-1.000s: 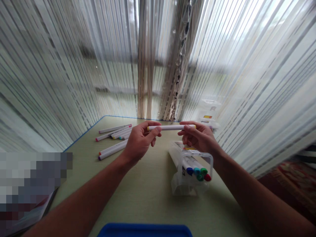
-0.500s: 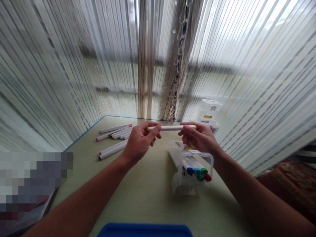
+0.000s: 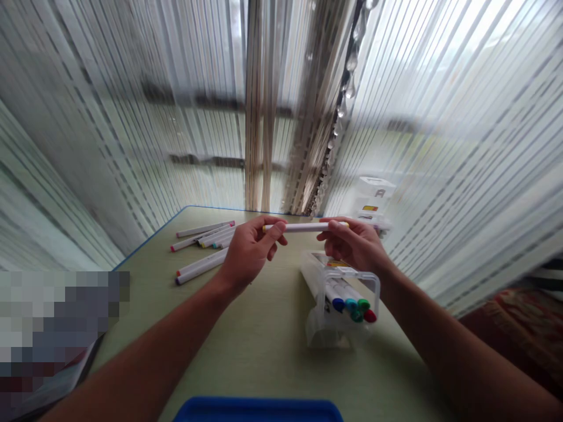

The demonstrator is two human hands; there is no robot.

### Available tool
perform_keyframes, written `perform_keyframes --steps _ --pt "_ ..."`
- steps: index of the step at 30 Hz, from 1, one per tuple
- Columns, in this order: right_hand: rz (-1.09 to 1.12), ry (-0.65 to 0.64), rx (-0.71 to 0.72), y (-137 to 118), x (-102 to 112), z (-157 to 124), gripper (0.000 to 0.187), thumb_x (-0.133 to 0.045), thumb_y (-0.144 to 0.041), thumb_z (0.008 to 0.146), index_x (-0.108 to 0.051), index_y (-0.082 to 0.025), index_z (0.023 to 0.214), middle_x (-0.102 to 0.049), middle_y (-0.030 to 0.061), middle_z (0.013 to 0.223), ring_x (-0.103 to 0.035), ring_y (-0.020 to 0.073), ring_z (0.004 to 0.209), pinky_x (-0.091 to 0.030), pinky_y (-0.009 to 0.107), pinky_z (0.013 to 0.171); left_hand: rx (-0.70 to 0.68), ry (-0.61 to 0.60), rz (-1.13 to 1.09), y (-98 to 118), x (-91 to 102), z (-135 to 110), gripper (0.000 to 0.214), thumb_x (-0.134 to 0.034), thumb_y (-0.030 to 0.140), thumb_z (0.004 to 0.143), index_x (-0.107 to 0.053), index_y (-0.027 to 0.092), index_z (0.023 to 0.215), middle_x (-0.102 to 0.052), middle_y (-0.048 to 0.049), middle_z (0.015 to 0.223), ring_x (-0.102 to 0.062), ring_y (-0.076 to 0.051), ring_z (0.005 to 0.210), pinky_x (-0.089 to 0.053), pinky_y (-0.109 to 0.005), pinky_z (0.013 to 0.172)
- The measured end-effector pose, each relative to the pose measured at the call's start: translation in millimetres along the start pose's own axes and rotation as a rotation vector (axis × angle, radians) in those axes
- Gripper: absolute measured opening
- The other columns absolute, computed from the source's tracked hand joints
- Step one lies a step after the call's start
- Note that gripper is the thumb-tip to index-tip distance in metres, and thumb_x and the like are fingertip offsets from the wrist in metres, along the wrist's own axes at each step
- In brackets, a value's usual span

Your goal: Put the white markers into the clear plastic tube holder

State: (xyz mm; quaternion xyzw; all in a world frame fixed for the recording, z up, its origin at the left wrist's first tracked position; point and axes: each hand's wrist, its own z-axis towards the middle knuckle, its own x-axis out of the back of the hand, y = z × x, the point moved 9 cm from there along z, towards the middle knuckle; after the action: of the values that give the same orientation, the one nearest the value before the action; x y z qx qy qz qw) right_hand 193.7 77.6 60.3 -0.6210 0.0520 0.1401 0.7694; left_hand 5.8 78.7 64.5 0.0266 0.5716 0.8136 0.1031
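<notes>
A white marker (image 3: 307, 227) with yellow ends is held level above the table, one end in each hand. My left hand (image 3: 250, 246) pinches its left end between thumb and fingers. At the other end, my right hand (image 3: 354, 241) grips it the same way, the thumb covering part of the yellow tip. Below my right hand lies a clear plastic marker case (image 3: 312, 275), holding several markers (image 3: 350, 305) with blue, teal, green and red ends towards me. To the left of my left hand, several loose white markers (image 3: 202, 271) lie on the table, some partly hidden behind it.
The pale green table (image 3: 264, 351) has a blue edge. A blue object (image 3: 259, 410) shows at the front. Behind the right hand stands another clear plastic piece (image 3: 373, 196). String curtains (image 3: 206, 135) hang behind the table; a patterned cloth (image 3: 528, 316) is at right.
My right thumb has slid slightly towards the marker's right end, covering more of its yellow tip. The curtain strings have swayed. Both hands otherwise stay in place.
</notes>
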Motion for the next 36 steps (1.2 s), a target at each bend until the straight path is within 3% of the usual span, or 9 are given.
perform_keyframes --steps 16,36 --pt "0.023 -0.011 -0.015 0.5 0.5 -1.2 0.032 -0.076 -0.042 0.075 -0.074 -0.017 0.096 -0.076 0.0055 0.073 -0.062 0.0117 0.045 -0.038 0.020 0.035 0.040 0.003 -0.114 -2.2 0.7 -0.9 0.031 -0.056 0.038 0.091 -0.067 0.010 0.099 -0.066 -0.0043 0.069 -0.050 -0.008 0.045 -0.038 -0.022 0.044" --pt "-0.004 -0.009 -0.003 -1.3 -0.7 -1.8 0.038 -0.070 -0.051 0.080 -0.073 -0.015 0.094 -0.077 0.0086 0.074 -0.061 0.0129 0.043 -0.038 0.021 0.035 0.066 0.016 -0.182 -3.1 1.0 -0.9 0.037 -0.058 0.042 0.089 -0.068 0.008 0.099 -0.069 -0.0068 0.065 -0.049 -0.009 0.044 -0.036 -0.022 0.045"
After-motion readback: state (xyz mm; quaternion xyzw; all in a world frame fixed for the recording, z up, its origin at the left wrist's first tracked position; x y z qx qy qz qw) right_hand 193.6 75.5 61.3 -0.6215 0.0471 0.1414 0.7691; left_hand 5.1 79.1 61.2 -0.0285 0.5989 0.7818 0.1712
